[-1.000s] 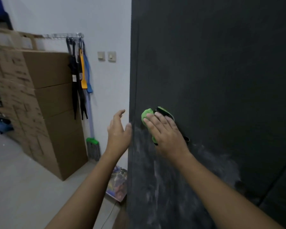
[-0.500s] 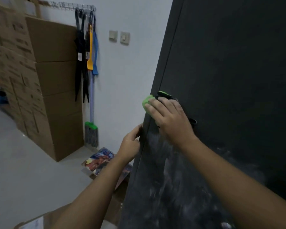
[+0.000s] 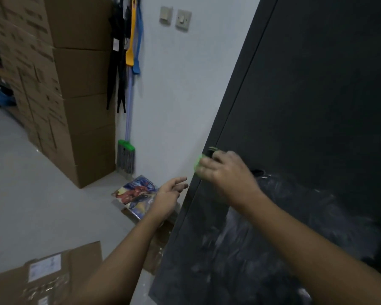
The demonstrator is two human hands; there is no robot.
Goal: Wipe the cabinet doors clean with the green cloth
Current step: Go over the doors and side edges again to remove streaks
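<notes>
Left hand [image 3: 169, 194] comes off the door [image 3: 317, 95] edge, grip released; right hand [image 3: 228, 170] presses cloth [image 3: 197, 165] on it, grip blurred.

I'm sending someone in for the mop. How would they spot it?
Find the tall stack of cardboard boxes against the white wall. Just right of it is the mop, under hanging tools. Only it has a bright green head with grey strands.

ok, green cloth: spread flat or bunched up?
Bunched. The green cloth shows only as a small wad under the right hand, against the cabinet door edge. Blurred; folds unclear.
</notes>
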